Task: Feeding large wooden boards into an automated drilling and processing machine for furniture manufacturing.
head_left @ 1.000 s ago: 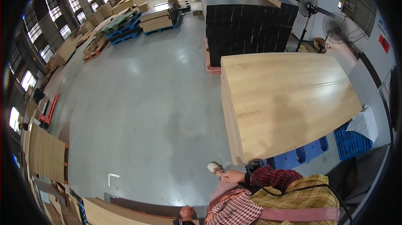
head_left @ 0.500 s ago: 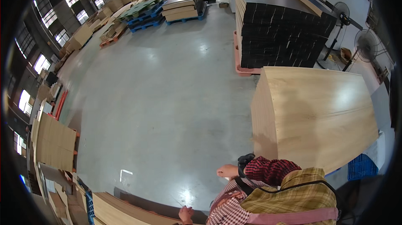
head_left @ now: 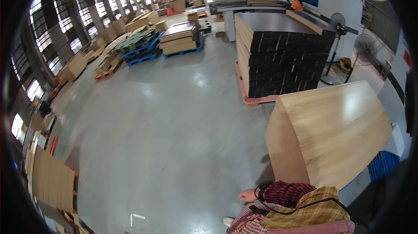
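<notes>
My right hand (head_left: pixel 248 195) hangs low in front of my body, its fingers curled in and nothing visible in them. A black band (head_left: pixel 264 185) sits round the wrist below a red-and-black sleeve (head_left: pixel 288 193). From the wrist a black cable runs back over my yellow checked clothing (head_left: pixel 305 210). Closest to this hand is a tall stack of light wood panels (head_left: pixel 335 134), standing to its right and apart from it. My left hand is out of view. Part of a white shoe (head_left: pixel 228 221) shows below the right hand.
Dark-edged boards (head_left: pixel 287 64) are piled on a pink pallet (head_left: pixel 257 100) ahead. Two standing fans (head_left: pixel 365 47) are at the right, near a blue crate (head_left: pixel 383 165). Brown panels (head_left: pixel 52 181) stand at left. A person in orange (head_left: pixel 297 4) is by a machine (head_left: pixel 244 3).
The view has tilted up and shows more of the hall and machine. My left hand has dropped out of sight, as have the panels at the lower edge. My right hand stays low and curled.
</notes>
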Demonstrator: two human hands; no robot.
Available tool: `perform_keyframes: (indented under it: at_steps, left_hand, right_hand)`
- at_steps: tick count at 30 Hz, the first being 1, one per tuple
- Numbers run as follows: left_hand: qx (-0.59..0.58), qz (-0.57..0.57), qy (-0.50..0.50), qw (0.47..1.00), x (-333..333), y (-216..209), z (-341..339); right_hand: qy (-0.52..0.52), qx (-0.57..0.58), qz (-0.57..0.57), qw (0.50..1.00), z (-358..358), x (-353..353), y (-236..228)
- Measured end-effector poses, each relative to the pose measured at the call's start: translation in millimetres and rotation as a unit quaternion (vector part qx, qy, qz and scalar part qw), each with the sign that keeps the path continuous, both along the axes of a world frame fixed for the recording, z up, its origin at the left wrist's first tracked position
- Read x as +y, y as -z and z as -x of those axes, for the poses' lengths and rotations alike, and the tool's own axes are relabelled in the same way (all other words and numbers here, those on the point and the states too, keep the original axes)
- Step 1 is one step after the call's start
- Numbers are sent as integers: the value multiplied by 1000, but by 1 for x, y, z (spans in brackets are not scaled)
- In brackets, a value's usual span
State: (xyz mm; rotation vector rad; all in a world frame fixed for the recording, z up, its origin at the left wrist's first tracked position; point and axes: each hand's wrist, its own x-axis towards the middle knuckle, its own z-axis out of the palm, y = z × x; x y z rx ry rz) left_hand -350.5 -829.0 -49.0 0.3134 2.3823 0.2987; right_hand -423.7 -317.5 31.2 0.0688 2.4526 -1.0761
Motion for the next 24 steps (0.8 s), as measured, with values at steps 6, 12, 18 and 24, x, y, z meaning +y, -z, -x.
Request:
perform_keyframes:
  at_steps: [6,12,18,24]
  left_hand:
    - [-74,-170,-170,968,12,-39,119]
    - [-209,-328,-536,749,110,-66,235]
    - [-201,-309,-340,865,222,-53,249]
    - [-244,-276,-385,847,334,-85,303]
  right_hand:
    - [211,112,-271,932,5,154,-40]
    - [393,105,-440,800,-17,306,-105]
    - [470,56,-410,780,-43,357,-85]
    - [459,60,-439,770,-29,370,-74]
